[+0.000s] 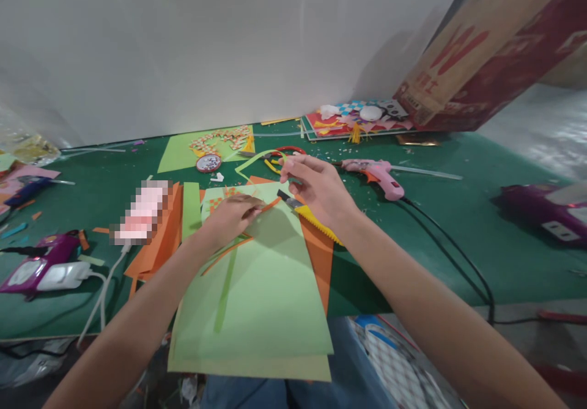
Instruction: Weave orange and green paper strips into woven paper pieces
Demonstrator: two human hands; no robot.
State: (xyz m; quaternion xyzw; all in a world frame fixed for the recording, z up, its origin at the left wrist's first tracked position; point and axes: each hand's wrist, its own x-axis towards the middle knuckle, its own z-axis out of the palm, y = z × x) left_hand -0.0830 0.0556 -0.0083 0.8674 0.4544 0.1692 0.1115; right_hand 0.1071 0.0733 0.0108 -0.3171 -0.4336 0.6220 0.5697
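Note:
My right hand is raised over the table with its fingertips pinching a thin light-green paper strip, which bends away to the left. My left hand lies flat on a small orange-and-green paper weave, partly covering it. An orange paper strip sticks out by its fingertips. Under both is a stack of light-green paper sheets, bearing a loose orange strip and a green strip. A yellow-handled cutter lies below my right hand, partly hidden.
On the green table, a pink glue gun with a trailing cord lies at right. Red-and-yellow-handled scissors are behind my right hand. At left are a blurred phone, orange paper and a purple power strip. A paper bag stands back right.

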